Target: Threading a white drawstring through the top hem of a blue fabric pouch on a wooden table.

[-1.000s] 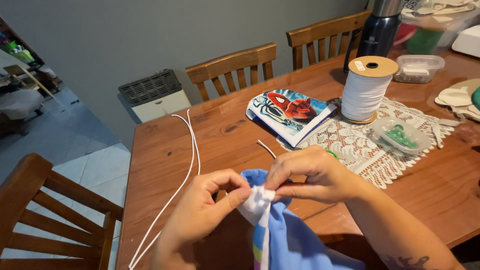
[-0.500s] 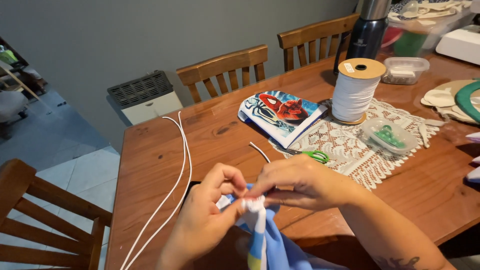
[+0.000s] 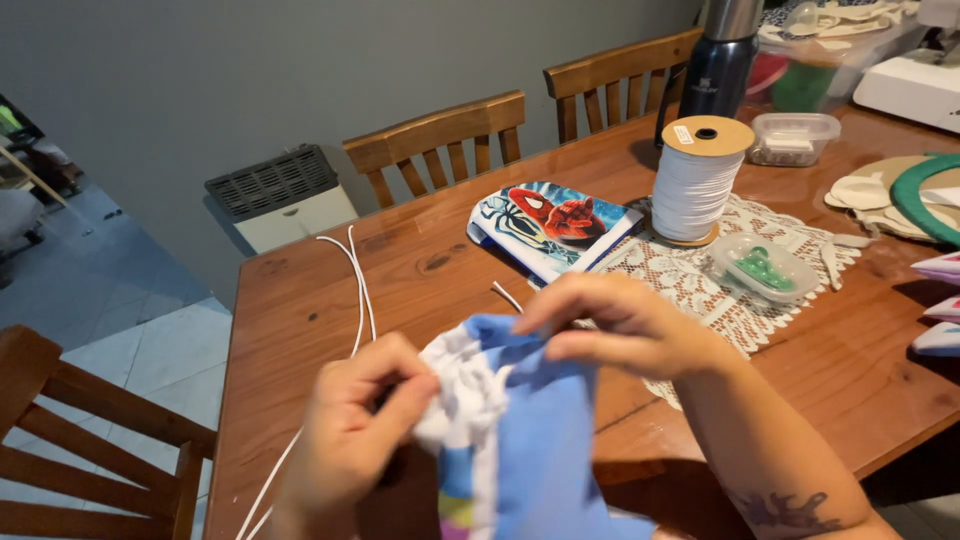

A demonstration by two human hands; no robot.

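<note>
My left hand pinches the bunched white top edge of a blue fabric bag that I hold up in front of me. My right hand grips the same bag's upper edge just to the right, fingers closed on the cloth. A white cord runs across the wooden table toward my left hand, its lower part hidden behind the hand. A short free end of cord lies on the wood just above my right hand.
On the table stand a large spool of white cord on a lace mat, a printed fabric piece, a small clear box of green bits, a dark flask. Wooden chairs ring the table.
Both hands have lifted the bag higher and pulled slightly apart, so more of the gathered white edge shows. The view has shifted a little to the left.
</note>
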